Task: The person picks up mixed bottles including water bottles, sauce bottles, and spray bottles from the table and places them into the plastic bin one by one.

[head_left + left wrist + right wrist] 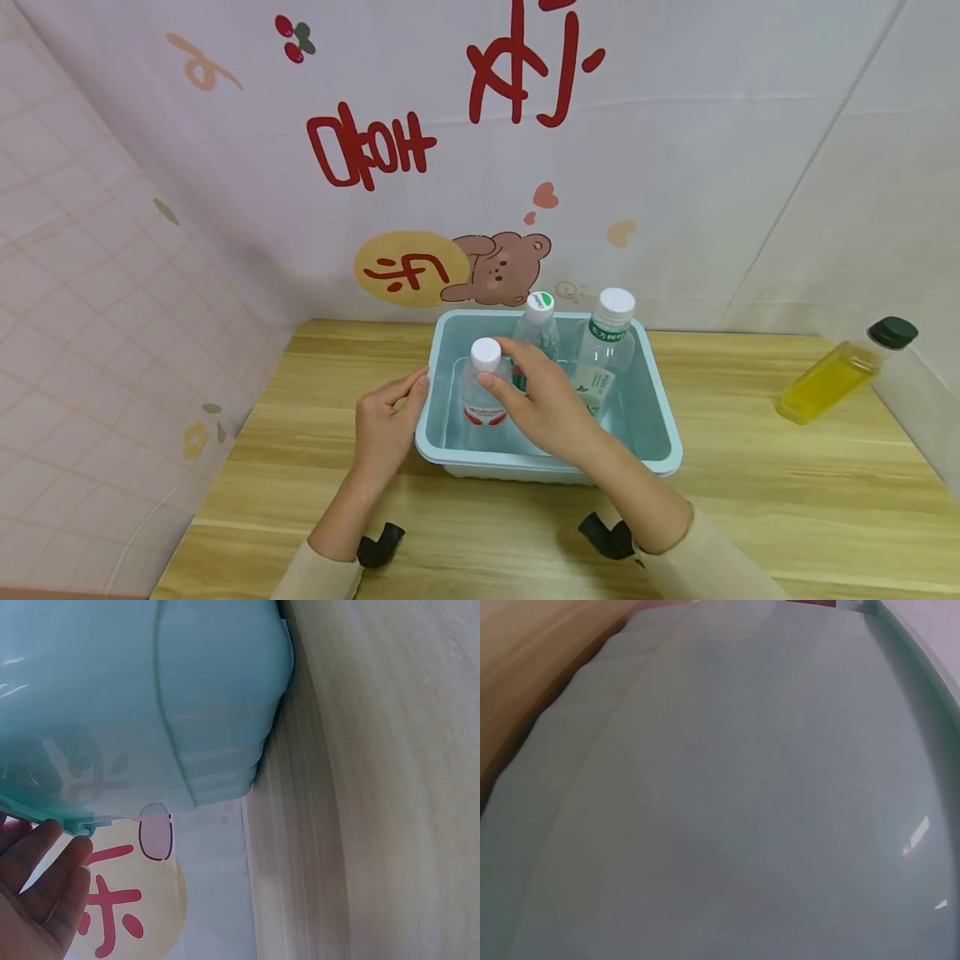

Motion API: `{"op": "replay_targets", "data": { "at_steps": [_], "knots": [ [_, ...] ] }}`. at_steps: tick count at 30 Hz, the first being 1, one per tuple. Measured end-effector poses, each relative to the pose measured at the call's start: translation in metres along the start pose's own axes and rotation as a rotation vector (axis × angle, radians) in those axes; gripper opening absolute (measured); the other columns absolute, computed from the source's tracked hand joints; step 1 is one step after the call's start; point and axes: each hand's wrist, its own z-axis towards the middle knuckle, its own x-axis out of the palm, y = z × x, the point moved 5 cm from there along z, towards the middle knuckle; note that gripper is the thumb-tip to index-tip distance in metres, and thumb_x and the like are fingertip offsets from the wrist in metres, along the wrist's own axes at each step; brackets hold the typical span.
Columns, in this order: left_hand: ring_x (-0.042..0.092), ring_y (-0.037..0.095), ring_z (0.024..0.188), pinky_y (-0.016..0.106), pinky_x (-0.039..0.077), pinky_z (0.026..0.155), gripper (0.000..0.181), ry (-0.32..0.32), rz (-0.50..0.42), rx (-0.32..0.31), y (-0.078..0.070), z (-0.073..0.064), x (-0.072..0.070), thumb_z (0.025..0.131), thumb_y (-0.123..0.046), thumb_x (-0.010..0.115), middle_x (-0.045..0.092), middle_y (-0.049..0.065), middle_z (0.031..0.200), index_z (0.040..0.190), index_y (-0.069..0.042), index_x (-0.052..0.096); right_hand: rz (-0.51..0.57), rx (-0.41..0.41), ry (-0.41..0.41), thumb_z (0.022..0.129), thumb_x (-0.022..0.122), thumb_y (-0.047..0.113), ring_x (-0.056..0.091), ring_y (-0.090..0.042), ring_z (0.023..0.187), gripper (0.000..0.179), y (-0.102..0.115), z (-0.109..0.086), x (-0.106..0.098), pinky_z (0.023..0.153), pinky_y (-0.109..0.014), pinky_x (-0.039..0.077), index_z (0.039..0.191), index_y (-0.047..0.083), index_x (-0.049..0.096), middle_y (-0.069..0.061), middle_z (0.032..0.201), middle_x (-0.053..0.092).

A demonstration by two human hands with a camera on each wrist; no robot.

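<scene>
Wood-grain table (712,517), printed wall (690,208) beyond: right hand (551,404) pinches the red-labelled bottle (480,398) near its cap, inside the tub (510,460) at left, while the left hand (386,421) pinches the left rim; bottle best kept upright, tub braced

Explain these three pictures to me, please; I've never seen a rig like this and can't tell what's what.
There is no robot: a person works bare-handed. The widest picture comes from a head camera, looking forward and down. The other two come from wrist cameras, and both show mostly the outside of a pale blue tub. That tub sits on a wooden table, with a bottle of yellow liquid off to the right. The left hand pinches the tub's left rim. Inside the tub, the right hand grips a red-labelled bottle near its white cap; two more bottles are there too.
</scene>
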Motion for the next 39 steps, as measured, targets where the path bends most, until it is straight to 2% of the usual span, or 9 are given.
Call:
{"op": "replay_targets", "data": {
  "at_steps": [9, 18, 28, 34, 39],
  "knots": [
    [0.075, 0.021, 0.101, 0.02, 0.059, 0.074, 0.02, -0.005, 0.001, 0.006, 0.001, 0.0, 0.0, 0.097, -0.01, 0.075, 0.078, 0.009, 0.111, 0.116, -0.007, 0.081, -0.018, -0.034, -0.009, 0.099, 0.075, 0.019, 0.063, -0.027, 0.12, 0.052, 0.004, 0.0, -0.001, 0.095, -0.049, 0.057, 0.145, 0.005, 0.057, -0.01, 0.134, 0.064],
    [0.075, 0.022, 0.102, 0.02, 0.059, 0.074, 0.02, 0.003, -0.011, -0.004, 0.002, 0.0, 0.0, 0.098, -0.01, 0.075, 0.078, 0.01, 0.111, 0.116, -0.007, 0.081, -0.022, -0.017, 0.017, 0.098, 0.077, 0.019, 0.062, -0.026, 0.123, 0.057, 0.006, -0.002, 0.0, 0.098, -0.05, 0.055, 0.148, 0.004, 0.055, -0.009, 0.139, 0.062],
    [0.075, 0.022, 0.102, 0.019, 0.058, 0.076, 0.02, -0.006, -0.001, 0.009, 0.001, 0.001, -0.001, 0.097, -0.009, 0.075, 0.078, 0.01, 0.111, 0.116, -0.007, 0.081, -0.031, -0.031, 0.041, 0.097, 0.077, 0.019, 0.06, -0.024, 0.118, 0.06, 0.009, -0.003, -0.001, 0.087, -0.051, 0.056, 0.151, 0.006, 0.054, -0.009, 0.139, 0.063],
    [0.075, 0.023, 0.102, 0.019, 0.059, 0.075, 0.02, -0.001, -0.002, 0.004, 0.001, 0.0, -0.001, 0.097, -0.009, 0.075, 0.078, 0.011, 0.111, 0.116, -0.006, 0.081, -0.031, -0.042, 0.041, 0.097, 0.078, 0.018, 0.059, -0.024, 0.123, 0.062, 0.01, -0.005, -0.001, 0.097, -0.052, 0.055, 0.152, 0.009, 0.052, -0.009, 0.141, 0.062],
    [0.075, 0.023, 0.102, 0.019, 0.059, 0.075, 0.02, 0.0, -0.001, 0.002, -0.001, 0.0, 0.0, 0.097, -0.008, 0.075, 0.078, 0.011, 0.111, 0.116, -0.006, 0.081, -0.026, -0.04, 0.036, 0.097, 0.078, 0.017, 0.059, -0.025, 0.123, 0.062, 0.012, -0.007, -0.003, 0.098, -0.051, 0.055, 0.152, 0.009, 0.052, -0.009, 0.141, 0.061]
  ]
}}
